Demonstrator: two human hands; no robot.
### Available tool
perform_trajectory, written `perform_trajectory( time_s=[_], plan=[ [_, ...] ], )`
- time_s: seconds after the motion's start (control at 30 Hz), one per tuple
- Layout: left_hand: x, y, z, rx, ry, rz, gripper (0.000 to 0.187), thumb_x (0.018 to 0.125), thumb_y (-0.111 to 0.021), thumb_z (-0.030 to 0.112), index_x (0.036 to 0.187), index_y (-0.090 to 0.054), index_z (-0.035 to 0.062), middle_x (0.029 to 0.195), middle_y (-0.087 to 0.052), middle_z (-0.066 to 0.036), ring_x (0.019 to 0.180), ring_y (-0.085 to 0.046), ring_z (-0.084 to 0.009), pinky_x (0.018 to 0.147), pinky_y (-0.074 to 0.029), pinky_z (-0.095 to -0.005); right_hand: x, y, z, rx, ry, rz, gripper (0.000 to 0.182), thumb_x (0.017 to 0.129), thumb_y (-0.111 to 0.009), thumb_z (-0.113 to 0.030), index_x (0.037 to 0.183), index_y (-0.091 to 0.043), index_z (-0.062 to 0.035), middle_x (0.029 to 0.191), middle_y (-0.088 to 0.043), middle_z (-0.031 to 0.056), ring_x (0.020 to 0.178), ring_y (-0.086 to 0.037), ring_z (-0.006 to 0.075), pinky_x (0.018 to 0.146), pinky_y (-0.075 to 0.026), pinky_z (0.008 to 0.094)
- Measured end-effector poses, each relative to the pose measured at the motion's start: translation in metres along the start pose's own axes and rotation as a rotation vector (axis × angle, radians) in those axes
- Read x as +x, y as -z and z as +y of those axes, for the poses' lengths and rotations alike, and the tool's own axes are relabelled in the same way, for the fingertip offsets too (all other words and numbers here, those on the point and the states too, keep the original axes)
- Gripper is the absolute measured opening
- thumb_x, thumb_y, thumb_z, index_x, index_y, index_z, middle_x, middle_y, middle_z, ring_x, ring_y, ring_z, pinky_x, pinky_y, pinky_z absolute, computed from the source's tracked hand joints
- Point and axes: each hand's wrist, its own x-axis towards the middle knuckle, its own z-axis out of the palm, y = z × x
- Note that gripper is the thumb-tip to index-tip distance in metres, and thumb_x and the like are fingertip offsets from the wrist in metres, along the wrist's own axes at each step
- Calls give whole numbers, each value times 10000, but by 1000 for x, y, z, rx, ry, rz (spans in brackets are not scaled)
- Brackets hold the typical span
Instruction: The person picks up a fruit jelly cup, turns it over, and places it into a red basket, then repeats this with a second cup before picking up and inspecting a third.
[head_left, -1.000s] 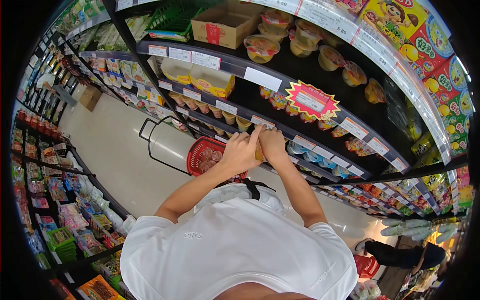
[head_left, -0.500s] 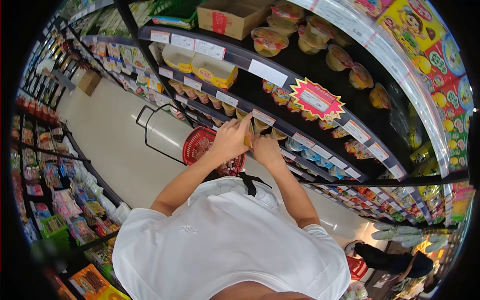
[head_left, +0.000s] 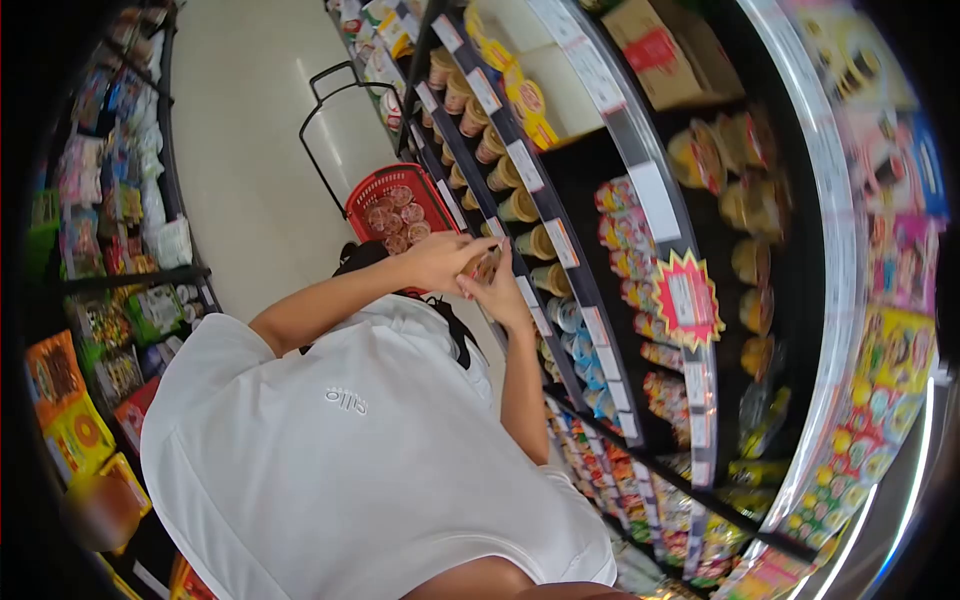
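Note:
A small cup with a printed lid (head_left: 484,268) is held between both hands, partly covered by the fingers. My left hand (head_left: 438,263) grips it from the left, fingers curled over its far side. From the right, my right hand (head_left: 500,296) closes on it with thumb and fingers. Just past my left hand stands a red shopping basket (head_left: 362,196) on the floor, its black handle raised. Several round-lidded cups (head_left: 398,212) lie inside. Right of my hands, a shelf row of tan cups (head_left: 517,206) runs along the rack.
Tall shelving on the right holds blue-topped cups (head_left: 582,348), a cardboard box (head_left: 668,58), larger clear cups (head_left: 750,205) and a red starburst price sign (head_left: 688,298). Bagged snacks (head_left: 110,205) fill the left shelving. Pale aisle floor (head_left: 230,110) lies between.
My view has turned, so the right shelves run more steeply through it. Both hands have drawn back from the shelf edge with the cup still held. More cups in the basket now show.

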Motion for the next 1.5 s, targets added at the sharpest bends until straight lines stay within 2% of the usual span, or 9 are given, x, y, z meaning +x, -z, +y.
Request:
perform_trajectory(
  time_s=[0.17,0.27,0.37,0.63,0.73,1.07,1.17,1.4,1.5],
  plan=[
    [-29,-23,-33,-46,52,40,1045,621,-833,333,1475,-279,97,999,-652,-150,983,-621,-360,860,-483,-454,11,-41,26,157,-57,-35,1188,763,-824,-315,1457,31,130,1213,-568,263,1085,-613,294,915,-489,336],
    [-52,-35,-58,-137,143,-14,1048,637,-831,285,1496,-256,115,1083,-639,-143,1052,-605,-326,903,-472,-427,22,-60,18,308,-359,-191,1100,781,-808,-213,1496,-9,32,1232,-509,190,907,-621,170,670,-517,237],
    [-77,-59,-88,-150,192,91,1041,642,-829,317,1495,-265,119,1100,-635,-127,1041,-610,-319,899,-474,-417,36,-87,53,90,-577,-297,1112,772,-812,-215,1514,-3,-31,1226,-511,190,850,-635,179,600,-522,251],
    [-123,-136,-201,-350,438,96,871,661,-773,226,1420,-371,80,1093,-633,-128,1000,-617,-326,871,-491,-416,107,-175,127,204,-917,-447,1071,739,-793,-159,1499,-56,-5,1215,-519,195,1054,-600,220,704,-548,302],
    [-125,-172,-247,-360,510,168,801,696,-733,141,1412,-378,93,1175,-617,-134,1050,-610,-321,887,-487,-420,117,-217,206,11,-713,-266,1208,617,-837,-369,1463,-106,91,1169,-600,250,1101,-601,360,954,-454,376],
    [-121,-298,-383,-124,766,-41,784,750,-643,55,1455,-300,17,1510,-346,-159,1363,-394,-293,1031,-412,-430,214,-313,377,-241,-968,-151,1025,772,-727,-407,1453,-154,101,1187,-599,287,1108,-588,416,959,-450,432],
    [-132,-310,-405,-96,837,-73,793,750,-624,39,1456,-269,-29,1527,-302,-195,1375,-379,-297,1054,-404,-413,253,-339,398,-328,-925,-395,1023,781,-739,-423,1465,-150,57,1206,-582,311,1119,-581,429,968,-444,454],
    [-146,-301,-416,-238,855,15,839,713,-615,-37,1457,-227,-50,1507,-244,-287,1363,-358,-384,1093,-383,-404,281,-404,452,-420,-930,-259,1350,522,-892,-520,1437,-88,62,1328,-460,336,1170,-538,420,1024,-422,440],
    [-147,-297,-415,-216,849,55,849,714,-625,-31,1460,-219,-34,1500,-240,-289,1370,-344,-385,1103,-375,-408,281,-419,452,-207,-900,-221,1246,599,-868,-496,1412,-120,79,1328,-455,325,1155,-539,418,1014,-432,419]
  ],
)
